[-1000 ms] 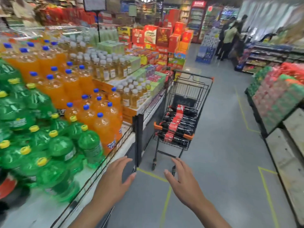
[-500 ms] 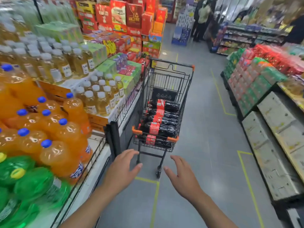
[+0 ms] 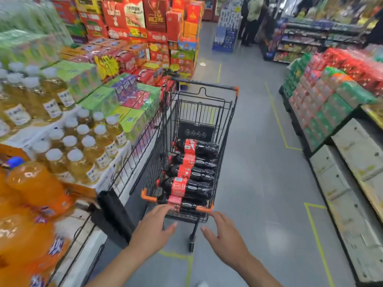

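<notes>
Supermarket drinks aisle, grey floor (image 3: 259,183) with yellow tape lines. A big display (image 3: 91,150) of pale and orange soft drinks runs down the left, with stacked packs (image 3: 323,104) on the right.

The thing in play is the shopping cart (image 3: 199,112), a black wire one parked right against the left display, straight ahead of the person. Several big cola bottles (image 3: 192,172) lie on their sides in the basket, stacked front to back.

So my read is this cart won't be light. That's a lot of liquid, so I'd expect it to be slow to start and keen to keep rolling. The frame is stiff, but the bottles are round and loose, so a hard shove or a sharp turn could roll them around.

The place to grab is the near bar (image 3: 202,209) with the orange corners, one hand towards each end for steering.

Both hands are spread wide and holding nothing. The left hand (image 3: 154,230) has its fingertips up at the bar, but I can't tell if it's actually touching. The right hand (image 3: 226,239) is just short of the right corner.
</notes>
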Available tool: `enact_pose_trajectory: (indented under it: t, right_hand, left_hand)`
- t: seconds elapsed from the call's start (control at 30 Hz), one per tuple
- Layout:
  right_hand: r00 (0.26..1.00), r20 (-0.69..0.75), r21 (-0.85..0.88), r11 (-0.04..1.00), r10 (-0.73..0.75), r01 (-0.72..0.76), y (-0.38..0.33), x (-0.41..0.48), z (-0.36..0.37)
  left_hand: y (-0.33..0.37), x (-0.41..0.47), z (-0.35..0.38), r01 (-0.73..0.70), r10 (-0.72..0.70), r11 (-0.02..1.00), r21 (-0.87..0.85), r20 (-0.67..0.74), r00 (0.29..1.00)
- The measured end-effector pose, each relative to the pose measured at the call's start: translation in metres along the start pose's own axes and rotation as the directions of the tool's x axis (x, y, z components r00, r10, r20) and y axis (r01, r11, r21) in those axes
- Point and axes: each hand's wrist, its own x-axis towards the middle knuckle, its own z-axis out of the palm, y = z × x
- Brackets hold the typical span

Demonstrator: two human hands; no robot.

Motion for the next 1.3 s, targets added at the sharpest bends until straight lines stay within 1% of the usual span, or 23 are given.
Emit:
enact_pose_trajectory:
  t: [0.13, 0.33, 0.47, 0.57, 0.7, 0.83, 1.03, 1.23, 1.3]
  right_hand:
    - [0.998, 0.062, -0.049, 0.999, -0.008, 0.011, 0.016, 0.058, -0.023]
    - [0.988, 0.148, -0.099, 0.993, -0.05, 0.065, 0.025, 0.139, -0.037]
    - [0.975, 0.208, -0.123, 0.987, -0.072, 0.099, 0.025, 0.194, -0.034]
    - [0.962, 0.261, -0.148, 0.981, -0.08, 0.121, 0.027, 0.231, -0.03]
    - [0.949, 0.306, -0.16, 0.979, -0.075, 0.128, 0.032, 0.278, -0.025]
    - [0.934, 0.355, -0.149, 0.984, -0.036, 0.094, 0.037, 0.318, -0.017]
    - [0.891, 0.453, -0.169, 0.978, -0.03, 0.118, 0.046, 0.372, 0.009]
    - [0.85, 0.526, -0.155, 0.981, -0.02, 0.119, 0.066, 0.407, 0.039]
    - [0.848, 0.529, -0.144, 0.984, -0.011, 0.102, 0.075, 0.417, 0.049]
  left_hand:
    - [0.014, 0.044, 0.004, 0.062, -0.062, 0.998, -0.032, -0.011, 0.998]
    - [0.019, 0.097, 0.006, 0.167, -0.169, 0.978, -0.122, -0.009, 0.986]
    - [0.006, 0.141, 0.006, 0.278, -0.28, 0.938, -0.205, 0.019, 0.96]
    - [-0.011, 0.181, 0.011, 0.36, -0.358, 0.89, -0.279, 0.059, 0.932]
    - [-0.029, 0.227, 0.019, 0.496, -0.478, 0.765, -0.41, 0.153, 0.865]
    - [-0.045, 0.263, 0.025, 0.62, -0.585, 0.662, -0.422, 0.226, 0.779]
    - [-0.067, 0.304, 0.036, 0.712, -0.669, 0.543, -0.445, 0.284, 0.687]
    - [-0.089, 0.345, 0.058, 0.773, -0.777, 0.346, -0.532, 0.3, 0.554]
    - [-0.096, 0.362, 0.064, 0.799, -0.808, 0.275, -0.535, 0.322, 0.494]
